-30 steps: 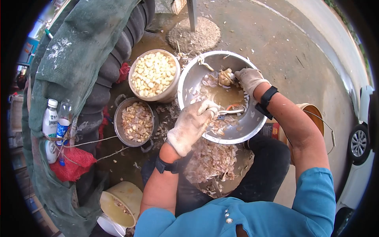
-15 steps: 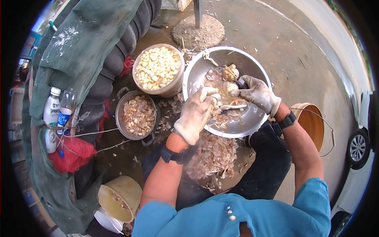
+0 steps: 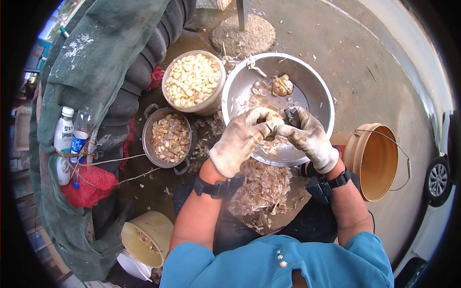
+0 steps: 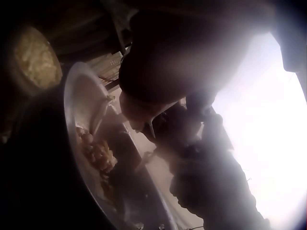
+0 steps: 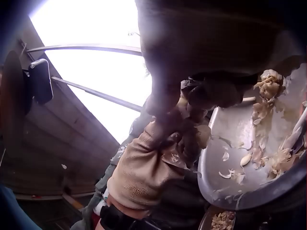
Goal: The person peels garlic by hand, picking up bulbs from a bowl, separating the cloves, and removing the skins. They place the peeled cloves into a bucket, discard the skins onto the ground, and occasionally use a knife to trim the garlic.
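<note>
A gloved left hand (image 3: 242,137) pinches a garlic bulb (image 3: 273,118) between thumb and curled fingers, over the near part of a metal basin (image 3: 327,103). From the other side the gloved right hand (image 3: 312,139) grips the same garlic, its thumb meeting the left fingertips. Something dark (image 3: 290,113) sits at the right index fingertip; cannot tell whether it is a wrap or a tool. Inside the basin lies another garlic bulb (image 3: 282,85) among loose skins (image 3: 261,89). The right wrist view shows the left glove (image 5: 144,163) close against the right fingers.
Left of the basin stand a bucket of peeled cloves (image 3: 192,81) and a pot of skin-flecked cloves (image 3: 170,137). A skin heap (image 3: 261,187) lies between the legs. An orange-tan bucket (image 3: 379,163) lies at right; a cream bucket (image 3: 149,237) is tilted at lower left.
The right hand has come back from the basin's far right side to meet the left hand. Garlic that was under the right fingers is now between both hands.
</note>
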### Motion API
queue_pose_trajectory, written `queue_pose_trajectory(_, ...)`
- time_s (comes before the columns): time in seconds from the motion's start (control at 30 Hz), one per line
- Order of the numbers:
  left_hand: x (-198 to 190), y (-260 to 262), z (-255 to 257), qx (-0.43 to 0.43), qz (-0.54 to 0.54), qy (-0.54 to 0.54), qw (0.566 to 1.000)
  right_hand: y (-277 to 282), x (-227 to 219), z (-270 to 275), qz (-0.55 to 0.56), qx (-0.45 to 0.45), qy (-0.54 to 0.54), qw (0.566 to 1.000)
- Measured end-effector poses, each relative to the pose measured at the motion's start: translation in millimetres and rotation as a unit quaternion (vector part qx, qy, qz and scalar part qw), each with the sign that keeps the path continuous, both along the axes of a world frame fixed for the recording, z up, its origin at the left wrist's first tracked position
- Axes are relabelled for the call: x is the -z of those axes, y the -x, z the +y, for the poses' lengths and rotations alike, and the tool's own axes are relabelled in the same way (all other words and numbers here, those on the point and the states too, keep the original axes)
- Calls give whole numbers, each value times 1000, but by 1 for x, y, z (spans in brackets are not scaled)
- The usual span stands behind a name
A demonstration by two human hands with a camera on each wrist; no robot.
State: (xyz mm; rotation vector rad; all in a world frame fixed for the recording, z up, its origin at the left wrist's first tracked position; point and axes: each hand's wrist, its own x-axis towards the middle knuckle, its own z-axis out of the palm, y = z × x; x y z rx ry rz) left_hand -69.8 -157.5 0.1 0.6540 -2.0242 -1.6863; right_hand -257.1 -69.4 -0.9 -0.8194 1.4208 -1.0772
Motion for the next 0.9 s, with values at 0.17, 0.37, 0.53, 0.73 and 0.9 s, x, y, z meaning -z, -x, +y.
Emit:
queue_pose_trajectory(0.17, 37, 2, -1, -24, 41, -151, 987, 5, 20, -4, 48, -9, 26, 998)
queue_pose_trajectory(0.37, 29, 9, 6, -43, 103, -287, 952, 0, 29, -4, 53, -2, 31, 998)
queue_pose_trajectory(0.53, 34, 10, 3, -39, 79, -47, 995, 0, 23, -1, 17, 8, 39, 999)
queue_pose_trajectory(0.73, 32, 8, 9, -47, 30, -104, 993, -2, 9, -5, 46, -2, -57, 997)
queue_pose_trajectory(0.9, 46, 8, 9, -53, 134, -379, 914, -5, 12, -3, -59, 40, -57, 996)
